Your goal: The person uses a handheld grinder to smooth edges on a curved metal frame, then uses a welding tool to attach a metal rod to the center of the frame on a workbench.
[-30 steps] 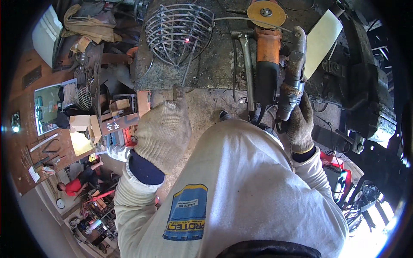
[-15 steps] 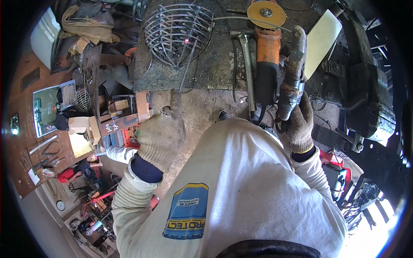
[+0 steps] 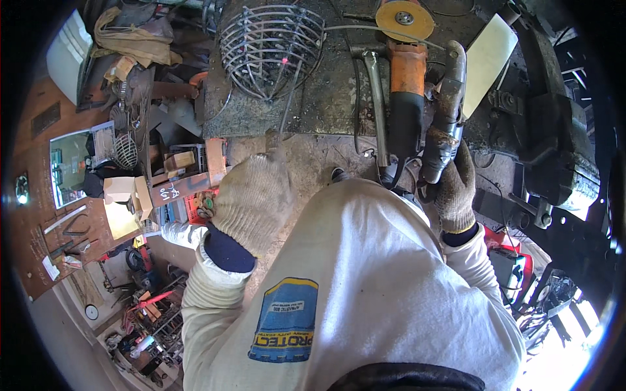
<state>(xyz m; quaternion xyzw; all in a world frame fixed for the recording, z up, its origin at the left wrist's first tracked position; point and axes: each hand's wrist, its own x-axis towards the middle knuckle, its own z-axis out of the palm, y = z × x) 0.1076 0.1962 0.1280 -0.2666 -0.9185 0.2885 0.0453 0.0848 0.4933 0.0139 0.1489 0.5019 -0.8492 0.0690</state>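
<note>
A round metal-bar cage [image 3: 270, 49] lies on the dark workbench, with a small red glowing spot on its bars. My gloved left hand [image 3: 251, 202] is closed in front of the bench edge. From its fingertips a thin metal rod [image 3: 289, 104] slants up to the cage. My gloved right hand [image 3: 454, 199] is wrapped round the lower end of a worn electrode holder [image 3: 447, 117]. A thin welding electrode [image 3: 385, 30] runs left from the holder's head to the cage's right rim. My right fingers are partly hidden behind the handle.
Left of the holder lie an orange and black angle grinder [image 3: 407, 85] and a metal-handled hammer [image 3: 376, 104]. A pale flat plate [image 3: 486, 65] leans to its right, near a heavy dark vise-like block [image 3: 554, 150]. Boxes, a cardboard box [image 3: 130, 195] and scrap crowd the left side.
My left hand has shifted slightly right, and its rod leans a little more to the right. The red glow has dimmed. A person in red at the lower left is no longer visible.
</note>
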